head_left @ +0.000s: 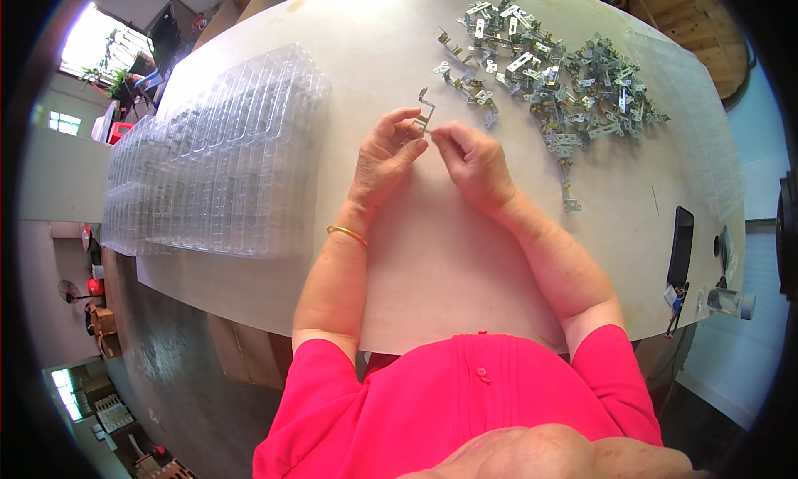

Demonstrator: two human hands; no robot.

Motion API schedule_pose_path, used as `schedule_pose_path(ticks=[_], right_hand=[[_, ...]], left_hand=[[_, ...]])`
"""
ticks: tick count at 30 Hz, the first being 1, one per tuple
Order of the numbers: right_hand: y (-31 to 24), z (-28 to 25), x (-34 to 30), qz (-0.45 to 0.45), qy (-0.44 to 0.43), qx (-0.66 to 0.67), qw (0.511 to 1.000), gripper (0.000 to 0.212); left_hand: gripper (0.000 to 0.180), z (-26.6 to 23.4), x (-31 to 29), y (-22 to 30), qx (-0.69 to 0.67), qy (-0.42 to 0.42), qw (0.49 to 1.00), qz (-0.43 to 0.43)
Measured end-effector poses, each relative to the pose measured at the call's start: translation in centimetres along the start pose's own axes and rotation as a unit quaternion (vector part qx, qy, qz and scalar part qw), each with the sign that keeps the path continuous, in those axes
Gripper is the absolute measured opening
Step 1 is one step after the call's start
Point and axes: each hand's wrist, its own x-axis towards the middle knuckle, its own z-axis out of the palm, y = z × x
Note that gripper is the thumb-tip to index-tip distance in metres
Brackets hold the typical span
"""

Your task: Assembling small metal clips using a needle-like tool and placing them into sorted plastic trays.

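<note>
- One bent metal bracket (429,117) sits at twelve o'clock before me, pinched by my left hand (386,158).
- My right hand (476,163) pinches its near end.
- From my hands: heaped metal parts (594,97), two o'clock; clear trays (237,159), nine.

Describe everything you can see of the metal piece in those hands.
The metal piece is small, thin and silvery-grey, bent in angular steps, with a tab at its far end and a brassy tint nearer the person. It is held over the pale table by the left hand and the right hand, which cover part of its near end. Finer details are too small to tell.
</note>
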Motion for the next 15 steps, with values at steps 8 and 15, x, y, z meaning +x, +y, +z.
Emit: schedule_pose_path(ticks=[8,15], right_hand=[[0.34,-0.12,-0.06,0.002,-0.009,0.011,1.000,0.004],[0.36,-0.34,0.05,0.041,-0.045,0.017,0.998,0.004]], left_hand=[[0.044,-0.05,-0.15,0.13,0.024,0.016,1.000,0.002],[0.045,-0.08,0.27,0.05,0.050,0.015,0.998,0.018]])
